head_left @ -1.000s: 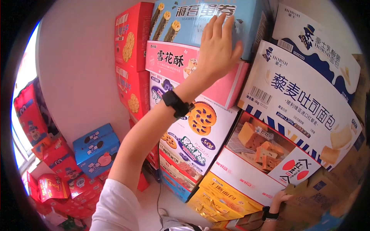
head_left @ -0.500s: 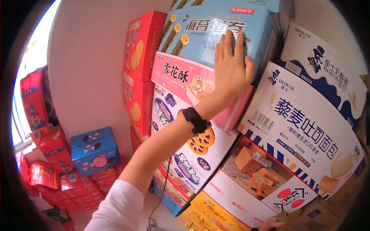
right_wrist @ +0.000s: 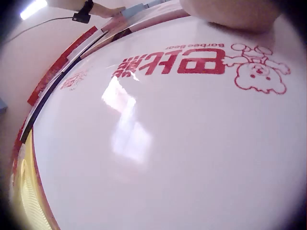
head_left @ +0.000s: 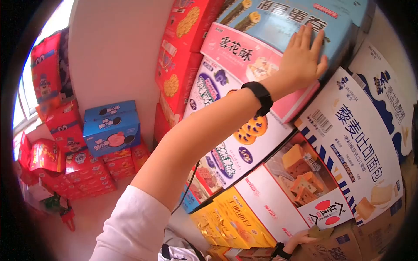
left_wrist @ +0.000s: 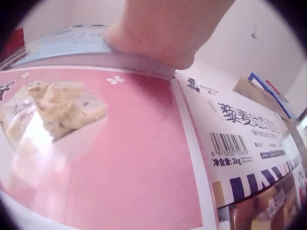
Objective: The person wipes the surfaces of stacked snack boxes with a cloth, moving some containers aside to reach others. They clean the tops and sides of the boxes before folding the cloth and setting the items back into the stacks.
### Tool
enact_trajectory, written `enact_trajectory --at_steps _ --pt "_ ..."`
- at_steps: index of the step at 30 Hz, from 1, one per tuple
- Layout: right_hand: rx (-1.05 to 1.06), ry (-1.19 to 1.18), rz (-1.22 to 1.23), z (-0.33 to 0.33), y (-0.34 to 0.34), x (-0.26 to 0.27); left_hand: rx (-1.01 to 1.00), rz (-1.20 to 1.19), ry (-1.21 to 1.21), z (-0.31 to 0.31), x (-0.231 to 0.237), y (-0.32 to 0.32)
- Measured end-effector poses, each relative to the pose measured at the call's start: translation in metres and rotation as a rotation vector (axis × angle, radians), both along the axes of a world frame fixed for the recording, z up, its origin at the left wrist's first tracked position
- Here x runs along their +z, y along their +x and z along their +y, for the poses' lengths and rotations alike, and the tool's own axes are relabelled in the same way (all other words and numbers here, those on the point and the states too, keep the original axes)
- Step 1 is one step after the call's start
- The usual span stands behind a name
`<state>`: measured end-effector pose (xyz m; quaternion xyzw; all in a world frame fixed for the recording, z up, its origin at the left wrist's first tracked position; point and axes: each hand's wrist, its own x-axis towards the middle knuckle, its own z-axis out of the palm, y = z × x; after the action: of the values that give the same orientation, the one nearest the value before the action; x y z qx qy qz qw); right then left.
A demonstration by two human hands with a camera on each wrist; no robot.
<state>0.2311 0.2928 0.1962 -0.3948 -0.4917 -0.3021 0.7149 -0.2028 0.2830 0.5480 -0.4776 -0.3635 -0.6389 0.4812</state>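
Observation:
My left hand (head_left: 302,56), fingers straight and a black band on its wrist, lies flat on the front of a light blue seaweed egg roll box (head_left: 278,21). Right below that is a pink snack box (head_left: 237,48), which fills much of the left wrist view. Low on the right, my right hand (head_left: 300,238) is at the lower edge of a white bread box (head_left: 265,204) with red print, beside a small brown-olive flap (head_left: 320,232). Part of its palm shows against the white face in the right wrist view; I cannot tell how its fingers lie.
White quinoa toast boxes (head_left: 348,117) stand stacked to the right, above brown cartons (head_left: 344,248). Red biscuit boxes (head_left: 178,69) stand left of the blue stack. A yellow bread box (head_left: 226,217) sits lower. By the wall are a blue box (head_left: 111,130) and red packs (head_left: 82,167).
The view has shifted, so the stacks sit further right. My left hand stays against the blue box. My right hand, mostly out of view half a second ago, shows again at the bottom.

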Motion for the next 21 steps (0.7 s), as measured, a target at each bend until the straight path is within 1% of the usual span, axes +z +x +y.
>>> enact_trajectory --at_steps 1,3,5,7,9,10,11,12,14,15,17,21 --pt "0.008 -0.003 -0.006 0.000 0.001 -0.003 0.010 0.043 -0.036 -0.003 -0.001 -0.005" --pt "-0.077 0.009 -0.072 0.014 0.020 -0.009 0.025 0.080 -0.131 -0.016 -0.004 -0.015" --pt "-0.046 0.015 -0.065 0.020 0.032 -0.010 -0.039 0.032 -0.211 -0.030 -0.019 -0.021" --pt "-0.019 0.010 -0.033 0.018 0.023 -0.016 -0.041 0.068 -0.268 -0.044 -0.042 -0.036" --pt "-0.113 -0.037 0.047 0.006 0.005 -0.001 -0.032 0.113 -0.312 -0.053 -0.050 -0.072" --pt "-0.168 -0.065 0.076 -0.001 0.000 0.003 0.008 0.128 -0.385 -0.056 -0.055 -0.090" --pt "-0.174 -0.065 0.077 0.001 -0.001 0.010 0.044 0.138 -0.451 -0.058 -0.059 -0.108" --pt "-0.198 -0.055 0.071 0.000 -0.002 0.018 0.035 0.138 -0.447 -0.056 -0.063 -0.126" --pt "-0.243 -0.045 0.074 0.002 -0.009 0.030 -0.056 -0.034 -0.509 -0.052 -0.061 -0.161" --pt "-0.262 -0.049 0.081 0.002 -0.014 0.029 -0.056 -0.022 -0.518 -0.049 -0.058 -0.173" --pt "-0.294 -0.069 0.087 0.003 -0.024 0.021 -0.093 -0.080 -0.540 -0.044 -0.057 -0.195" --pt "-0.354 -0.086 0.085 0.011 -0.037 0.018 -0.023 -0.080 -0.518 -0.031 -0.057 -0.232"
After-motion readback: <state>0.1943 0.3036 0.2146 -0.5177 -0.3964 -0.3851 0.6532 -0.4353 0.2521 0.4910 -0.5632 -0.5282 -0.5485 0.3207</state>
